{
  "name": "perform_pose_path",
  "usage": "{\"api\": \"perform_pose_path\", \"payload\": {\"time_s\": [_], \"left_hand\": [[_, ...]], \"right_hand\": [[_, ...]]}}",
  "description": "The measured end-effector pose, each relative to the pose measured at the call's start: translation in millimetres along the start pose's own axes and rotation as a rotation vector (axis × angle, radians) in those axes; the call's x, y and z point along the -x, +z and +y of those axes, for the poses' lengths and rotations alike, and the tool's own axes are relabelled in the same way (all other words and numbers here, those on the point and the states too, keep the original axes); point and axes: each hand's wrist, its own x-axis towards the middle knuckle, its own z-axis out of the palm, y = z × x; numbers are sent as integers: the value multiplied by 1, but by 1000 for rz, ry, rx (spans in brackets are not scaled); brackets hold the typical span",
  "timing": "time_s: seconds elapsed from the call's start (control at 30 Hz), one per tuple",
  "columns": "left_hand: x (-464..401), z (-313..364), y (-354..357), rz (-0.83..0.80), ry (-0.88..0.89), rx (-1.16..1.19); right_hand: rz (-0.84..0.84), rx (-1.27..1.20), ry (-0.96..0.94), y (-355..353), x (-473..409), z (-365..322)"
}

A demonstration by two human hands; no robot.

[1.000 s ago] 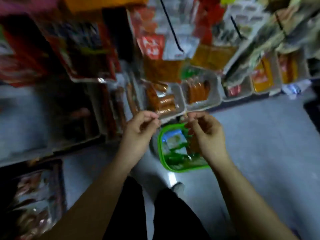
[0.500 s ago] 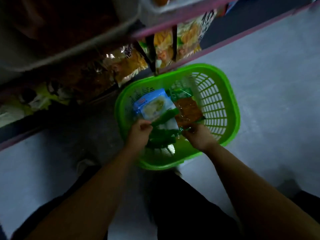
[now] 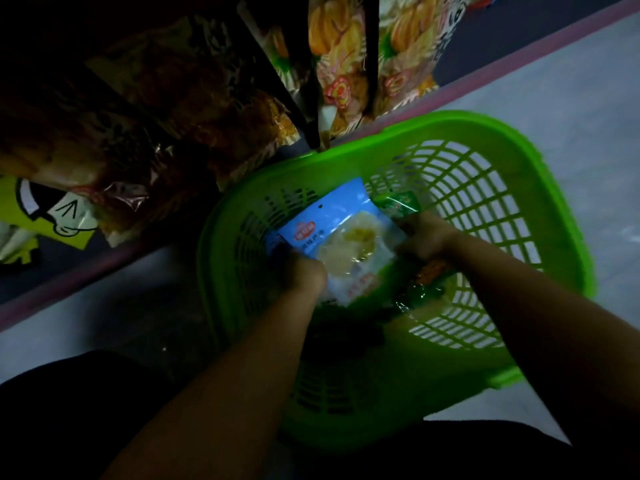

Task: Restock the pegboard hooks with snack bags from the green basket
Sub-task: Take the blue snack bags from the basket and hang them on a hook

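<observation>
A green basket (image 3: 491,188) stands on the floor below me. Inside it lies a light blue snack bag (image 3: 341,237) with a clear window and a hang hole at its top. My left hand (image 3: 304,275) grips the bag's lower left edge. My right hand (image 3: 427,235) holds its right edge, fingers curled beside a green packet (image 3: 398,204). Dark green packets (image 3: 415,294) and an orange one (image 3: 431,271) lie under my right wrist. The fingertips of both hands are hidden behind the bag.
Low shelf racks hold hanging snack bags: yellow and orange printed ones (image 3: 346,64) at top centre, brown ones (image 3: 194,98) to the left, a yellow cartoon pack (image 3: 52,216) at far left. A pink shelf edge (image 3: 519,60) runs diagonally. Grey floor (image 3: 588,109) lies right of the basket.
I have bent down from the shelves to the basket. Both hands dropped in and took hold of the blue bag, which now sits higher and nearer the camera.
</observation>
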Motion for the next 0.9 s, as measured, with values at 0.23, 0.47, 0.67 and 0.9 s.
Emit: {"api": "perform_pose_path", "payload": {"time_s": [0.23, 0.47, 0.67, 0.9], "left_hand": [[24, -31, 24, 28, 217, -758], [29, -24, 22, 199, 301, -214], [22, -23, 25, 211, 56, -91], [22, -15, 14, 128, 94, 499]], "right_hand": [[-118, -82, 223, -4, 33, 58], [74, -325, 242, 8, 20, 52], [120, -359, 259, 18, 16, 61], [103, -485, 302, 11, 16, 75]]}}
